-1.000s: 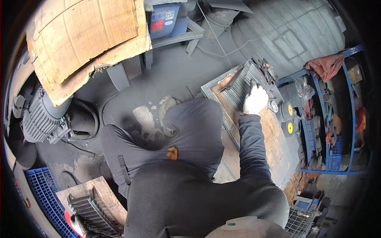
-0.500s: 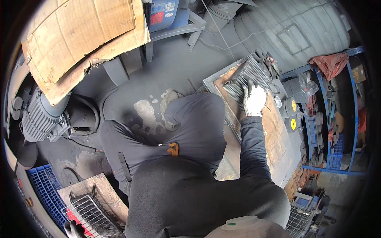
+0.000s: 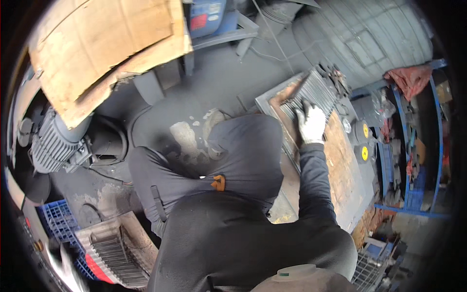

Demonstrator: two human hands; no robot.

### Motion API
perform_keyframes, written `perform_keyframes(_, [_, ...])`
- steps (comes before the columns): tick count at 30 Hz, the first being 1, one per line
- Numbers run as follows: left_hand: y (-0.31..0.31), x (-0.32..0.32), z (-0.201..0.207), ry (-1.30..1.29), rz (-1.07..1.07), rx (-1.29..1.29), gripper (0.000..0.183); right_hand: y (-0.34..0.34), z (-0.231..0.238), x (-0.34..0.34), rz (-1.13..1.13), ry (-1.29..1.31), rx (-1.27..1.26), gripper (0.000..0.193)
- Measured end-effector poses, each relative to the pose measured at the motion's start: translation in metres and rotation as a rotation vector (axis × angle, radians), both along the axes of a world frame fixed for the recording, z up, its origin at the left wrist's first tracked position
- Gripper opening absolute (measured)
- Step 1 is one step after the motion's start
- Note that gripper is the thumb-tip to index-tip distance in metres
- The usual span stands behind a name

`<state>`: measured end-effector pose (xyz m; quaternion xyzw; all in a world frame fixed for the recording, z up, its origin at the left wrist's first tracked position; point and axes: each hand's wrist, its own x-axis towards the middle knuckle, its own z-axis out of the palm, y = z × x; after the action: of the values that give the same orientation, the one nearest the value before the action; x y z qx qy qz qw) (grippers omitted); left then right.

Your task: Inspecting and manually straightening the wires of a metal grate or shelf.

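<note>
My right hand (image 3: 312, 122), in a white glove with dark fingertips, lies palm down at the near edge of a row of thin dark metal rods (image 3: 316, 92). Its fingers are stretched out and the thumb is apart. Those rods lie side by side on a brown, worn board (image 3: 340, 160) on the bench to my right. At the lower left, my left hand (image 3: 67, 267) is a pale, gloved smear beside another batch of thin dark rods (image 3: 116, 255). Motion blur hides its fingers. That batch rests on a light board (image 3: 95, 232) with a red patch along one side.
A blue plastic crate (image 3: 58, 214) and a grey motor (image 3: 57, 141) stand on the left. Large cardboard sheets (image 3: 107, 48) cover the upper left. Discs with yellow centres (image 3: 364, 153) sit at the bench's right, before a blue shelf frame (image 3: 399, 146). A big grey ribbed tank (image 3: 365, 39) lies behind.
The wire rack over the lower-left rods is gone from there, leaving them uncovered. My left hand has moved up and left, blurring. My right hand stays on the bench rods; the view has shifted slightly.
</note>
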<state>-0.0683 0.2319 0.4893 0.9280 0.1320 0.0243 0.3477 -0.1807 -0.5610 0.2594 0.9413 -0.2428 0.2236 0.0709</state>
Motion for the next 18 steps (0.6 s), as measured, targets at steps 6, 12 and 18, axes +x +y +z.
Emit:
perform_keyframes(6, [-0.135, 0.051, -0.026, -0.181, -0.41, -0.056, 0.014, 0.139, 0.048, 0.063, 0.203, -0.258, 0.286, 0.046])
perform_keyframes(12, [-0.254, 0.101, -0.079, -0.39, -0.889, -0.023, 0.015, 0.338, 0.045, 0.12, 0.726, -0.314, 1.902, 0.056])
perform_keyframes(18, [-0.22, 0.12, -0.161, -0.542, -0.353, 0.066, 0.09, 0.304, 0.007, 0.157, 0.253, -0.323, 2.072, 0.019])
